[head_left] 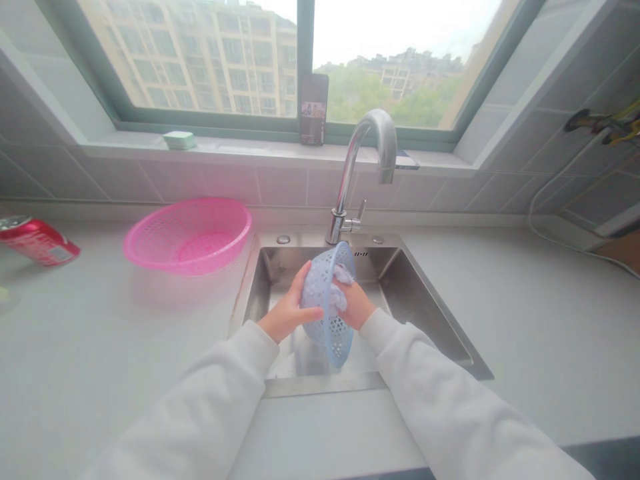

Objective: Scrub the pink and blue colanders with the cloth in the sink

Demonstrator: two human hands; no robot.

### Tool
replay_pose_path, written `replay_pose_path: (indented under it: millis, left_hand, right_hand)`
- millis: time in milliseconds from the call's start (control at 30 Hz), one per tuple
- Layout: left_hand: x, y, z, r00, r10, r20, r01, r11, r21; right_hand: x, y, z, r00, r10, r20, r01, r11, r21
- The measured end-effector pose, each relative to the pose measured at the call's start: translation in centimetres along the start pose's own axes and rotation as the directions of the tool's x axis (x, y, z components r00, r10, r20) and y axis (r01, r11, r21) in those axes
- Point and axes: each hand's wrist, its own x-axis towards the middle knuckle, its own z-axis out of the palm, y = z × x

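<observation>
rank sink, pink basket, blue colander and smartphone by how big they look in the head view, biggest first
1. sink
2. pink basket
3. blue colander, partly hidden by the hands
4. smartphone

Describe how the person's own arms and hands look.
Long, loose white sleeves cover both arms: left sleeve and right sleeve, creased, plain, ending at the wrists. The left hand and right hand are bare, with no gloves visible.

You face a green-framed window (305, 47) bright with daylight; pale buildings (235, 60) and trees (350, 97) stand outside. Grey tiled walls (295, 187) meet your white countertop (525, 300).
</observation>
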Motion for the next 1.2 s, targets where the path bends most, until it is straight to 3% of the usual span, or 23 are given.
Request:
replay_pose_path:
  millis: [167, 300, 400, 533, 600, 700, 867, 967, 1067, 1200]
  left_hand:
    - [-0.2, 0.0, 0.2, 1.0, 0.001, 0.028, 0.003, 0.99, -0.139]
    - [0.0, 0.2, 0.2, 1.0, 0.01, -0.006, -0.011, 0.994, -0.11]
    - [0.2, 0.4, 0.0, 0.997, 0.051, -0.062, -0.048, 0.997, 0.06]
    - [0.1, 0.7, -0.3, 0.977, 0.125, -0.175, -0.054, 0.93, 0.362]
    - [0.0, 0.7, -0.3, 0.98, 0.133, -0.151, -0.067, 0.924, 0.377]
    - [0.0, 0.7, 0.0, 0.996, 0.079, -0.051, -0.065, 0.973, 0.22]
    - [0.0, 0.2, 0.5, 0.999, 0.013, -0.047, -0.007, 0.99, 0.14]
    - [-0.1, -0.2, 0.3, 0.996, 0.085, -0.012, -0.082, 0.981, 0.178]
    - [-0.1, -0.4, -0.1, 0.99, 0.143, 0.02, -0.143, 0.959, 0.244]
    - [-0.2, -0.4, -0.4, 0.983, 0.181, 0.022, -0.182, 0.966, 0.182]
  right_hand:
    - [0.0, 0.7, 1.8, 0.993, 0.079, -0.091, -0.037, 0.919, 0.392]
    - [0.0, 1.6, 2.2, 0.985, 0.131, -0.114, -0.05, 0.842, 0.537]
    - [0.0, 2.2, 2.1, 0.97, 0.14, -0.2, -0.008, 0.837, 0.547]
    - [0.1, 2.5, 2.2, 0.944, 0.127, -0.304, 0.054, 0.85, 0.524]
    - [0.0, 2.2, 2.3, 0.933, 0.117, -0.34, 0.073, 0.864, 0.498]
    - [-0.1, 1.8, 2.2, 0.921, 0.114, -0.373, 0.049, 0.915, 0.401]
    - [-0.1, 1.6, 2.0, 0.932, 0.152, -0.33, 0.005, 0.902, 0.431]
    - [0.1, 1.4, 2.1, 0.958, 0.148, -0.246, 0.023, 0.814, 0.581]
    - [0.1, 0.8, 2.0, 0.981, 0.163, -0.105, -0.046, 0.721, 0.692]
    - [0.0, 0.4, 1.7, 0.988, 0.157, -0.005, -0.117, 0.754, 0.647]
